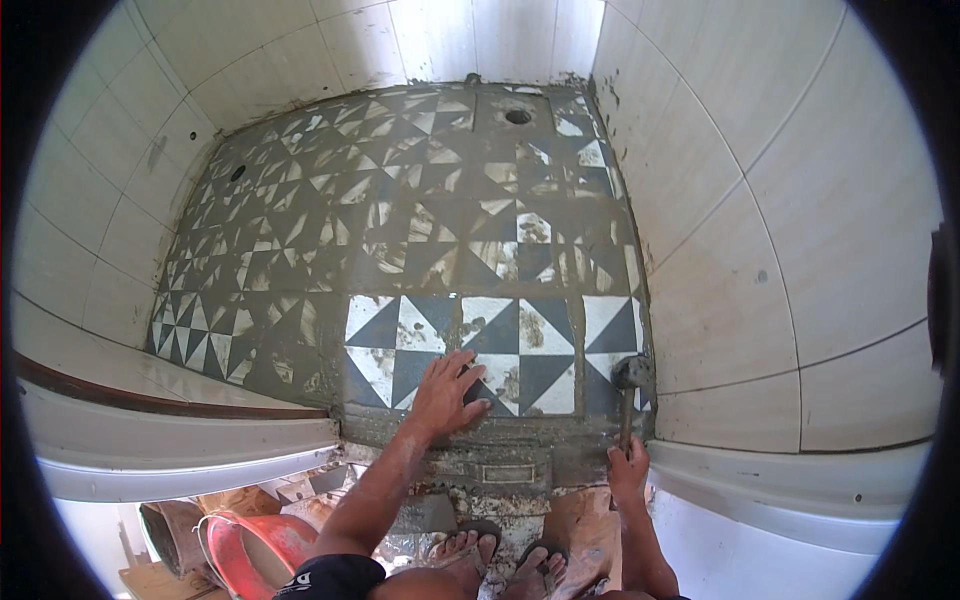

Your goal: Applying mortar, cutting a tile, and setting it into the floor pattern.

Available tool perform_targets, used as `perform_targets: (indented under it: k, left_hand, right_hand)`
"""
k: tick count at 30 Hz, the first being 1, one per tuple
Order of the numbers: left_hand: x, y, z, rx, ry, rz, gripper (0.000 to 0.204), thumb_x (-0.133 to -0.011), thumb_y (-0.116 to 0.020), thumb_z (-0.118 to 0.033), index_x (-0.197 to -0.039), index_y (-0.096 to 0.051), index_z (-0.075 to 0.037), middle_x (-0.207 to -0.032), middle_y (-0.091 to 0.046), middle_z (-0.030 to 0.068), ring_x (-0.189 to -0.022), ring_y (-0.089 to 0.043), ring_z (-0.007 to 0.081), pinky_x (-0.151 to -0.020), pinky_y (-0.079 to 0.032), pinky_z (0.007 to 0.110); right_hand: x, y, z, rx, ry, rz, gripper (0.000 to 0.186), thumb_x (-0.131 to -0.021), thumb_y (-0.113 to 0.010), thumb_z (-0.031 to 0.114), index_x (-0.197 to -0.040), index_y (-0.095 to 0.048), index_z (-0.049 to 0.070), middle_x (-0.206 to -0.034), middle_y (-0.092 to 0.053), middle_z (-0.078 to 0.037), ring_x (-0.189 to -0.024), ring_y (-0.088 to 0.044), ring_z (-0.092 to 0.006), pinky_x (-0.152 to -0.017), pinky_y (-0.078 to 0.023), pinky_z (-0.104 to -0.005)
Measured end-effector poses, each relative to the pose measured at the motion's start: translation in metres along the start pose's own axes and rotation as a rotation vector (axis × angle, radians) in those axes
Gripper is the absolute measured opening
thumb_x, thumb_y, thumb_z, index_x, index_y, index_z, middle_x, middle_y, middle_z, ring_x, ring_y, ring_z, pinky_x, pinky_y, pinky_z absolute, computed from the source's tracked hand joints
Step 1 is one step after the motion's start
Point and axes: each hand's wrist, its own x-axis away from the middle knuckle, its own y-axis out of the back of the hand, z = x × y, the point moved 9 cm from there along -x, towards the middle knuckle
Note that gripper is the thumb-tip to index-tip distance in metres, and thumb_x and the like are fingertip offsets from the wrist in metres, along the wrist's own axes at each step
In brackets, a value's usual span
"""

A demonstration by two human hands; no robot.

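My left hand [443,396] rests with spread fingers on a patterned floor tile [545,385] of dark grey and white triangles, holding nothing. Its fingertips lie near a wet, smeared joint between tiles. My right hand [628,472] is closed round the handle of a rubber mallet [630,373]. The mallet's dark head is at the right end of the front row, over a narrow cut tile [608,325] beside the wall. From this angle I cannot tell whether the head touches the tile.
Grey wet mortar smears the tiles [400,235] farther back. A round drain hole [517,117] sits near the back wall. Pale tiled walls [720,250] close in both sides. A red bucket [260,550] stands at lower left, beside my sandalled feet [470,545].
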Motion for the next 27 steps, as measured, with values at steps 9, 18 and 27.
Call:
perform_targets:
  k: [9,18,27]
  left_hand:
    - [-0.006,0.021,0.007,0.127,0.067,-0.191,0.059,-0.085,-0.082,-0.034,-0.135,-0.066,-0.008,-0.15,-0.054,0.0197,-0.143,-0.046,0.04,-0.119,-0.036,0.051]
    - [0.041,0.065,-0.013,0.227,0.115,-0.147,0.059,-0.089,-0.081,-0.032,-0.14,-0.063,-0.01,-0.15,-0.056,0.0203,-0.141,-0.05,0.0408,-0.116,-0.041,0.051]
    - [0.081,0.081,-0.011,0.215,0.083,-0.062,0.06,-0.086,-0.083,-0.03,-0.139,-0.064,-0.01,-0.149,-0.057,0.0187,-0.138,-0.054,0.04,-0.114,-0.044,0.05]
  right_hand:
    - [-0.04,-0.032,0.08,-0.168,-0.04,0.093,0.024,-0.096,-0.064,0.014,-0.118,-0.067,0.004,-0.08,-0.054,0.005,-0.068,-0.048,-0.0041,-0.06,-0.042,-0.0246]
    - [-0.18,-0.177,0.145,-0.156,0.154,0.234,0.017,-0.101,-0.056,0.021,-0.104,-0.064,0.006,-0.075,-0.055,0.0,-0.059,-0.05,-0.0106,-0.051,-0.04,-0.0317]
    - [-0.382,-0.308,0.256,0.352,0.363,0.056,0.031,-0.097,-0.054,0.027,-0.115,-0.063,0.003,-0.103,-0.069,-0.024,-0.099,-0.069,-0.0424,-0.086,-0.054,-0.0509]
